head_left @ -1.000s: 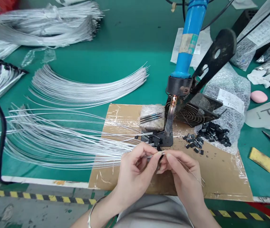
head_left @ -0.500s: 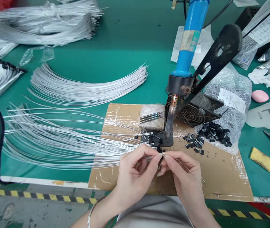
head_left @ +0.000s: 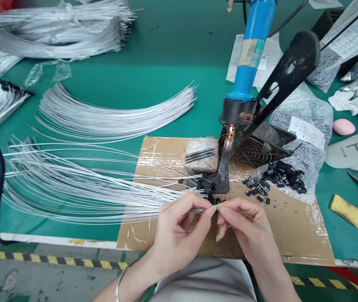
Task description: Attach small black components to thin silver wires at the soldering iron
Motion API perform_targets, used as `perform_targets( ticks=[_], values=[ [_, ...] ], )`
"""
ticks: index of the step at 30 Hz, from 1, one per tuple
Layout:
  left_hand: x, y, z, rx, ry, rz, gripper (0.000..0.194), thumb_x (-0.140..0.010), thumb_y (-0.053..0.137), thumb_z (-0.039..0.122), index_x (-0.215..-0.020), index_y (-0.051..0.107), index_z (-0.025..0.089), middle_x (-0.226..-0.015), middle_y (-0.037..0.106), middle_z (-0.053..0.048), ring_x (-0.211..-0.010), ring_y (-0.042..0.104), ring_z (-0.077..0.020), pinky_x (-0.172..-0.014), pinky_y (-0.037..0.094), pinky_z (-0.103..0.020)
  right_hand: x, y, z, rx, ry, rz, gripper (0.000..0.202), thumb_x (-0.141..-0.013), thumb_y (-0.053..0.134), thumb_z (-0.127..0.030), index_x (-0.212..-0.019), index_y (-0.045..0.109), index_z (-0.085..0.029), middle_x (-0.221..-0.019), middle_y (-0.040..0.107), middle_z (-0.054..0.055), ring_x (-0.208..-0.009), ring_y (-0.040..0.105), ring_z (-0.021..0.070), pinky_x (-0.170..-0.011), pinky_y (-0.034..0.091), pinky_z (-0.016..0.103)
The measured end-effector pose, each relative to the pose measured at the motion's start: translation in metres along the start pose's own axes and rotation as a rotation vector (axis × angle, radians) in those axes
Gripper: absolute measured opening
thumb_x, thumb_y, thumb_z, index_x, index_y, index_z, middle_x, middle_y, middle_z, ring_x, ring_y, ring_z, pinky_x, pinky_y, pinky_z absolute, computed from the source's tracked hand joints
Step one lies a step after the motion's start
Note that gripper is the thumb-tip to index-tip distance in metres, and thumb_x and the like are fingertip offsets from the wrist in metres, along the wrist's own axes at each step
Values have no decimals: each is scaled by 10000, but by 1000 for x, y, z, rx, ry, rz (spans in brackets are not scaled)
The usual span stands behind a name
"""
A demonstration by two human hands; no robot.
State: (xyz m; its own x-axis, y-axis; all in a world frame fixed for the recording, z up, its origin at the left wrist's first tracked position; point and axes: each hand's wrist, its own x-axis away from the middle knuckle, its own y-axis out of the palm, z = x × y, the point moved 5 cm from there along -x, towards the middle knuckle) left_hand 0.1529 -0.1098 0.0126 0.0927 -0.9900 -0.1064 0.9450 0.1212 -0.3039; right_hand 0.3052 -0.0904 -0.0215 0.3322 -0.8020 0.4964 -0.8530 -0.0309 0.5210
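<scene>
Place: over the taped cardboard sheet (head_left: 292, 226), both hands were held close together
Left hand (head_left: 179, 228): pinched shut on a thin silver wire (head_left: 201, 209)
Right hand (head_left: 245, 228): fingertips closed on the same wire's end, beside a small black chip, hard to make out
Handling: the wire was judged light, springy and easily kinked; best gripped near its tip
Count: one soldering iron (head_left: 248, 63); loose wires (head_left: 87, 193) and black chips (head_left: 279, 176) too many to count

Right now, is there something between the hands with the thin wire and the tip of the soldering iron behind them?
Yes. A few small black components lie on the taped cardboard between the fingertips of the left hand and right hand, which pinch the thin wire, and the soldering iron tip. Otherwise the gap looks open.
</scene>
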Motion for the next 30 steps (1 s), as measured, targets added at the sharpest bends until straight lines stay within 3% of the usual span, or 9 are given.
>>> perform_targets(
  ticks=[14, 30],
  values=[
    [4, 3, -1, -5, 10, 32, 156, -995, 673, 116, -874, 698, 211, -692, 687, 21, -540, 521, -100, -505, 408, -230, -2, -1, 12, -57, -125, 4, 149, -852, 932, -374, -843, 888, -232, -689, 786, 16, -527, 695, 109, -570, 637, 205],
    [2, 0, 2, -84, 58, 22, 171, -984, 679, 117, -839, 691, 206, -649, 624, 33, -523, 451, -94, -500, 365, -240, 1, -1, 2, 10, 6, 2, 224, -824, 939, -408, -794, 866, -198, -693, 776, 14, -524, 696, 106, -581, 596, 204]
  ],
)
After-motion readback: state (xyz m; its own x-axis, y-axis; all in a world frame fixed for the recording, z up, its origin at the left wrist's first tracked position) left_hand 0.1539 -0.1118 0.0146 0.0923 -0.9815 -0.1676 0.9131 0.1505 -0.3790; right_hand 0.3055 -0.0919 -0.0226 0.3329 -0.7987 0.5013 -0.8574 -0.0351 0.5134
